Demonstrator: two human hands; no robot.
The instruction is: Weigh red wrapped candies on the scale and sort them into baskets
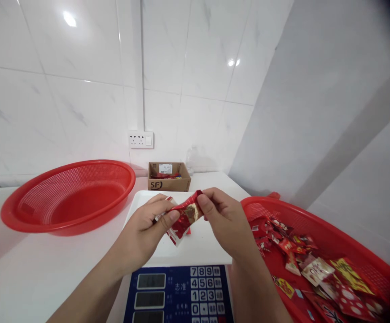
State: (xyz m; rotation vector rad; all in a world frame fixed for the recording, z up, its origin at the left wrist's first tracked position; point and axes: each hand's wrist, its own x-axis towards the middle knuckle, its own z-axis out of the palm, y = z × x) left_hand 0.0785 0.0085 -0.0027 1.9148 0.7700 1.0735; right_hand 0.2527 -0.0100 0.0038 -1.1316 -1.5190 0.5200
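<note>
Between my two hands is a red snack packet [190, 213] with a brown and cream picture on it. My left hand [147, 231] pinches its left side between thumb and fingers. At its upper right end, my right hand [223, 220] grips the wrapper's edge. A second red and white packet [173, 237] shows behind it, partly hidden by the left fingers; whether it is also held I cannot tell. Both hands are above the white weighing pan [201, 253] of a scale. A small red bit [188, 231] shows just behind the packets.
The scale's blue keypad panel [177, 294] is nearest me. A red mesh basket [70, 197] stands at left. At right, another red basket [302, 215] holds many wrapped snacks [319, 271]. A cardboard box [169, 184] with packets and a clear bottle [191, 159] stand by the wall.
</note>
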